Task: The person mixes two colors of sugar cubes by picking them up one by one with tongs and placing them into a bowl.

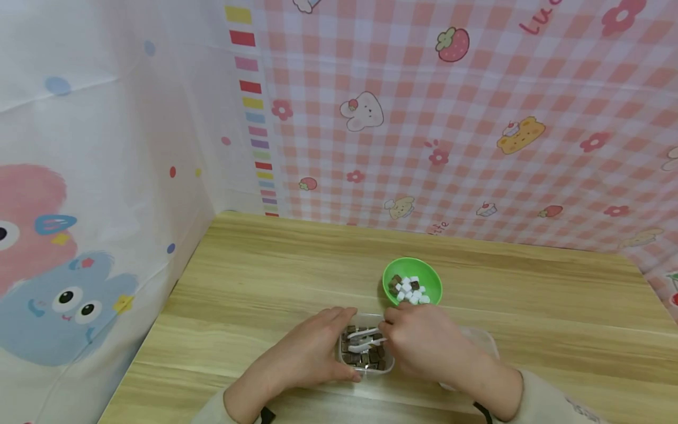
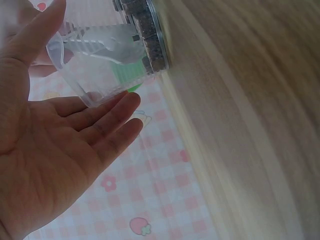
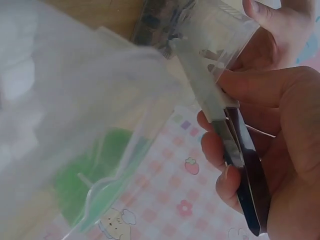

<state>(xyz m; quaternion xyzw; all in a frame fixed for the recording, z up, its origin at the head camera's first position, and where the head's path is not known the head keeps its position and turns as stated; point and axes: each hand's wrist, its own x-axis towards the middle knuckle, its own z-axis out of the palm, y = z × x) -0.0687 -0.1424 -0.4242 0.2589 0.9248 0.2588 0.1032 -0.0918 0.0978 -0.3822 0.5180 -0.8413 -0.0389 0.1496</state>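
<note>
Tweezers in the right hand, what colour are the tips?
The tweezers' tips are white, seen best in the head view.

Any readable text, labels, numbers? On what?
"Luc": pink checked cloth; cut by the top edge, last letter unsure.
"life": same cloth, low down, small.
Marks on the right sleeve: too blurred to read.
No numbers or brands legible.

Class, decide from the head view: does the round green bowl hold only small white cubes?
No, dark brown cubes lie among the small white cubes in the round green bowl.
</note>
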